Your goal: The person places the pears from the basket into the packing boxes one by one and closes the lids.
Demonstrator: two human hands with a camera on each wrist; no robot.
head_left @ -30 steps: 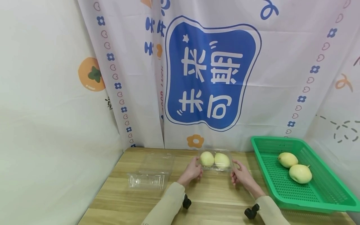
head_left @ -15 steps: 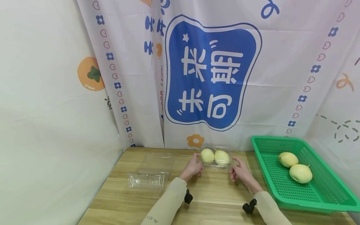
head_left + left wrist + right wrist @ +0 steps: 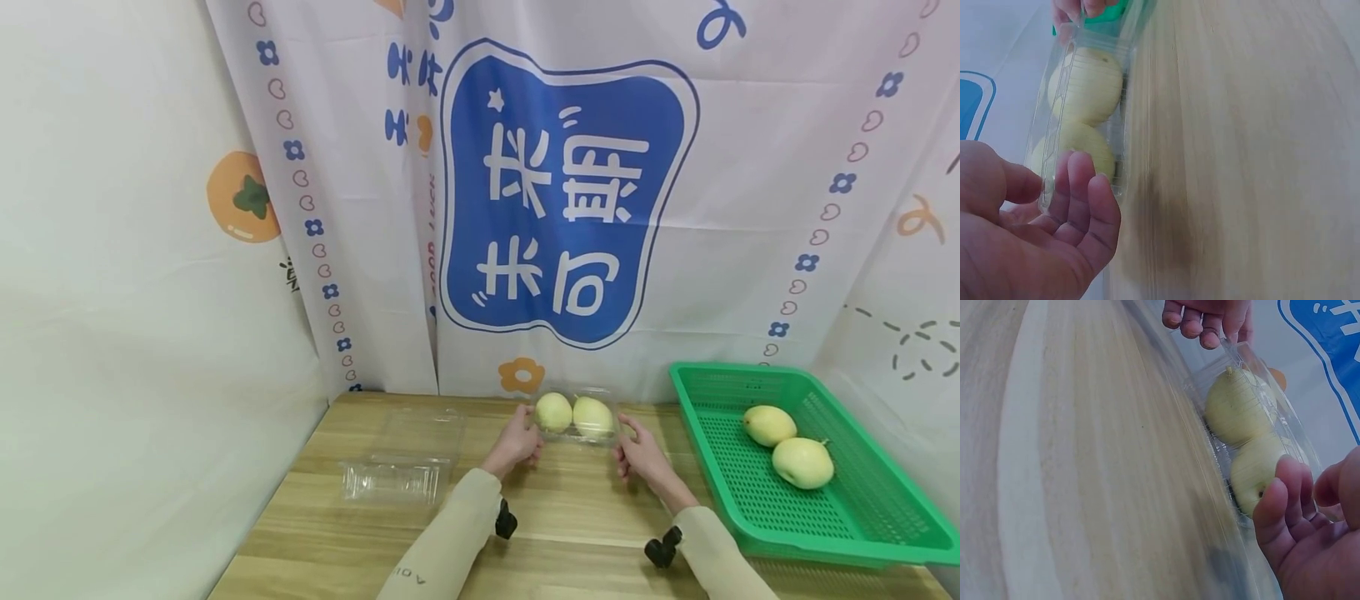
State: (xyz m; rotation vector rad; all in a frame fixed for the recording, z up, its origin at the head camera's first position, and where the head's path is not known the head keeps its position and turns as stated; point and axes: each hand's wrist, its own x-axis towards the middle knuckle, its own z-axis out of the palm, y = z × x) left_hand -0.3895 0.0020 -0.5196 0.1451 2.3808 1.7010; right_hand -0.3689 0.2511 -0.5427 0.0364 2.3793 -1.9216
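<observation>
A clear plastic clamshell box (image 3: 576, 437) with two pale yellow pears, one on the left (image 3: 553, 412) and one on the right (image 3: 592, 416), is held between my two hands at the back of the table. My left hand (image 3: 516, 440) pinches its left end; in the left wrist view the thumb and forefinger grip the rim, the other fingers loosely curled. At the opposite end my right hand (image 3: 640, 456) grips the rim likewise, thumb and fingertips on either side, as the right wrist view (image 3: 1316, 531) shows. The lid appears closed over the pears.
Left on the wooden table (image 3: 555, 533) lies an open clear clamshell box (image 3: 393, 482). A green plastic basket (image 3: 825, 546) at the right holds two pears, a back one (image 3: 769, 426) and a front one (image 3: 803, 463). A printed curtain (image 3: 480, 367) hangs right behind the table.
The box with its two pears has shifted slightly away from me, towards the curtain, with both hands still at its ends. The basket and the open box have stayed put.
</observation>
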